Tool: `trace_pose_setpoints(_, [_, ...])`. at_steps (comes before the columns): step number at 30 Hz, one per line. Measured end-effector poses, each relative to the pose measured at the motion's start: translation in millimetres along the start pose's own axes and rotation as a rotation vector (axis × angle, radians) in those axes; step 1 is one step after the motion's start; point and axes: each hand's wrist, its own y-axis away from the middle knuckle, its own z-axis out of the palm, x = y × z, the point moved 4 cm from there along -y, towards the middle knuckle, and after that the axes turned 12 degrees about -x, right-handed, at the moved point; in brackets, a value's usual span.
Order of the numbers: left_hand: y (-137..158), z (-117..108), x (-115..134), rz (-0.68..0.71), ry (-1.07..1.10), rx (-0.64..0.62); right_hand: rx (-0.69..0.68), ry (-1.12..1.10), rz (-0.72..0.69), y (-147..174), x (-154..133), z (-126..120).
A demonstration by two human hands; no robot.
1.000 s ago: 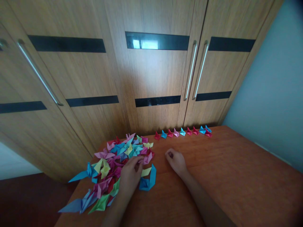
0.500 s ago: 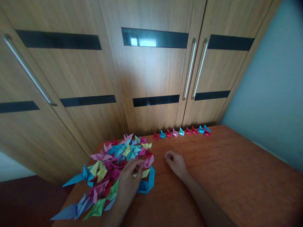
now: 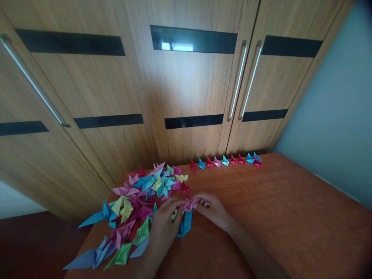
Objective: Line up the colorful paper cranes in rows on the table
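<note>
A small pink origami piece (image 3: 188,204) is pinched between my two hands just above the table. My left hand (image 3: 167,219) grips its left end with thumb and forefinger, and my right hand (image 3: 213,209) has hold of the right end. Under and beside my left hand spreads a pile of folded paper pieces (image 3: 139,203) in pink, yellow, green, blue and red, some shaped like cranes. A blue folded strip (image 3: 187,224) lies partly hidden by that hand. Close by, beyond my hands, sits a red folded piece (image 3: 185,189).
Along the back edge of the reddish-brown table (image 3: 279,217) stands a row of several small folded pieces (image 3: 225,161). Behind rises a wooden wardrobe (image 3: 192,85) with metal handles (image 3: 238,79). A pale wall (image 3: 334,128) borders the right side.
My right hand has moved left and taken hold of the pink piece's right end. That piece, earlier by my left fingertips among the pile, is now lifted between both hands. The view has shifted slightly.
</note>
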Motion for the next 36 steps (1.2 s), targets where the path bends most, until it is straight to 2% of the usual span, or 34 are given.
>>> trace_pose_setpoints(7, [3, 7, -10, 0.018, 0.025, 0.047, 0.034, 0.141, -0.041, 2, -8, -3])
trace_pose_setpoints(10, [5, 8, -14, -0.014, 0.025, 0.089, 0.166, 0.165, -0.042, 5, -7, -22])
trace_pose_setpoints(12, [6, 9, -13, -0.027, 0.021, 0.087, 0.346, 0.185, -0.015, 11, -1, -47])
trace_pose_setpoints(15, [6, 9, -8, -0.007, 0.032, 0.066, 0.663, 0.269, 0.097, 29, 15, -104])
trace_pose_setpoints(19, [5, 9, 1, 0.019, 0.069, 0.030, 0.858, 0.614, 0.304, 62, 37, -184])
trace_pose_setpoints(21, [5, 8, 5, 0.020, 0.077, 0.022, 0.883, 0.773, 0.493, 78, 51, -215])
trace_pose_setpoints(23, [6, 8, 7, 0.019, 0.076, 0.021, 0.838, 0.864, 0.710, 90, 67, -236])
trace_pose_setpoints(25, [7, 8, 7, 0.015, 0.074, 0.018, 0.760, 0.894, 0.877, 95, 82, -246])
trace_pose_setpoints(27, [7, 9, 7, 0.010, 0.071, 0.007, 0.688, 0.884, 0.987, 94, 94, -250])
trace_pose_setpoints(30, [7, 9, 4, 0.002, 0.066, -0.002, 0.638, 0.858, 1.062, 87, 105, -252])
trace_pose_setpoints(36, [5, 9, -1, -0.003, 0.073, 0.001, 0.620, 0.846, 1.071, 70, 113, -258])
